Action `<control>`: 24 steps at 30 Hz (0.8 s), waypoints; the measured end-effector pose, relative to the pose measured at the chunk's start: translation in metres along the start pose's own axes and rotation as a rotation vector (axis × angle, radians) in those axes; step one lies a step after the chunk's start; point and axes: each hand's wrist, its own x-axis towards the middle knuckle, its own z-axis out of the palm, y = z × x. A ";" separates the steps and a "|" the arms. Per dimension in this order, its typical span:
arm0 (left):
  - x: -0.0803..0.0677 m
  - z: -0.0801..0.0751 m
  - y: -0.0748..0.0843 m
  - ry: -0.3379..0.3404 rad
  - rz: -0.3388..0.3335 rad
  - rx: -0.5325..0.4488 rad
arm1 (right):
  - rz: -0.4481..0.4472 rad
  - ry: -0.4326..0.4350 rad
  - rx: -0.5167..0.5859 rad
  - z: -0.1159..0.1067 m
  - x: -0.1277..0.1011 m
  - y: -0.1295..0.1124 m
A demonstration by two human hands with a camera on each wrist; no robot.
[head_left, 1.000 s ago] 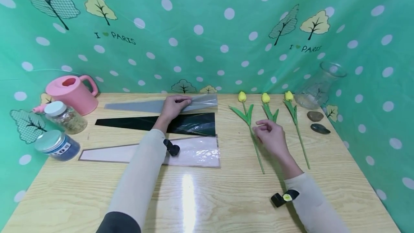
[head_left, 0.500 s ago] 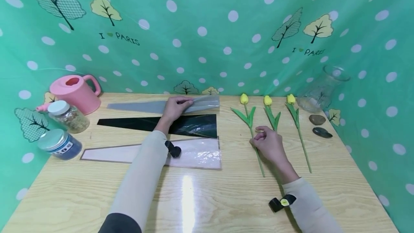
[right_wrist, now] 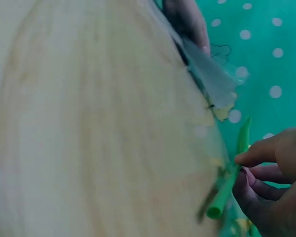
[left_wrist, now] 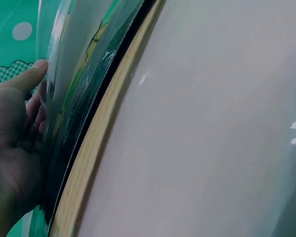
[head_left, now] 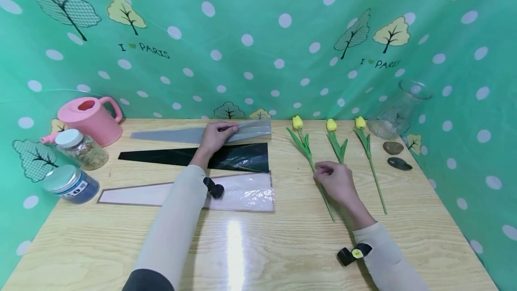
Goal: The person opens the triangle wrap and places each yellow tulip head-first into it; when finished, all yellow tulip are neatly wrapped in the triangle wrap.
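My left hand (head_left: 216, 139) pinches the grey translucent flower sleeve (head_left: 171, 134) near its wide end, at the table's back edge. In the left wrist view, thumb and fingers meet at the edge of the clear film (left_wrist: 54, 74). With thumb and forefinger, my right hand (head_left: 336, 181) pinches the stem of the leftmost yellow tulip (head_left: 304, 145) below its leaves. The green stem's cut end (right_wrist: 214, 212) shows in the right wrist view. Two more tulips lie to the right: a middle one (head_left: 337, 145), its lower stem hidden by my hand, and a right one (head_left: 369, 152).
A black sleeve (head_left: 246, 156) and a white sleeve (head_left: 242, 192) lie below the grey one. At left stand a pink watering can (head_left: 90, 120), a jar of dried bits (head_left: 86, 152) and a blue jar (head_left: 76, 187). A glass vase (head_left: 393, 113) and two stones (head_left: 393, 147) are at right.
My right hand has come down onto the left tulip's stem and pinches it. The tulip has turned slightly, its bloom shifting left. My left hand stays on the grey sleeve.
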 end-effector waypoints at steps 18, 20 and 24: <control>-0.004 -0.001 0.003 0.004 -0.025 0.011 | 0.087 0.181 0.905 -0.046 0.022 -0.041; -0.004 -0.001 0.003 0.004 -0.021 0.014 | 0.093 0.217 1.003 -0.046 0.030 -0.045; -0.004 -0.002 0.002 0.010 -0.011 0.011 | 0.115 0.261 1.188 -0.042 0.046 -0.051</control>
